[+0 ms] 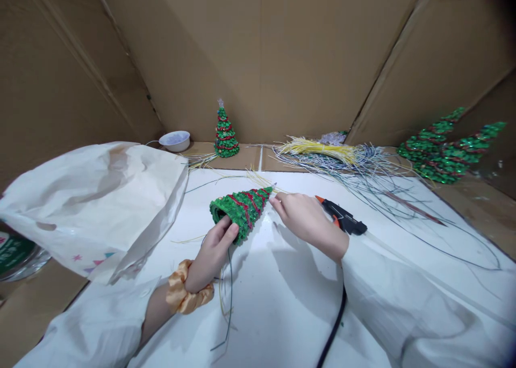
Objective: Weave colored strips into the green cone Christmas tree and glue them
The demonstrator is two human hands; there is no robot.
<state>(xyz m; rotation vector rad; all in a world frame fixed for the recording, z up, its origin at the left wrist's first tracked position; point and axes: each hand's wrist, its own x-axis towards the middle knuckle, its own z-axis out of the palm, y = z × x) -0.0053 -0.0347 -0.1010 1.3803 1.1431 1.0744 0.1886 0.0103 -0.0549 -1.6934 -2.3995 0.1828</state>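
My left hand (212, 250) is closed round the open base of a green sequinned cone tree (241, 207) with red bands, holding it on its side above the white table (282, 282). My right hand (300, 215) pinches at the tree's tip, fingers pressed together near thin yellow strands (262, 181); what they hold is too small to name. A black glue gun (342, 217) with an orange nozzle lies just behind my right hand, its cord running toward me.
A finished small tree (225, 133) stands at the back by a white bowl (174, 140). A heap of yellow and grey strands (334, 154) lies at back right, with two more green trees (447, 148) lying beyond it. A white bag (100, 201) fills the left. Cardboard walls surround everything.
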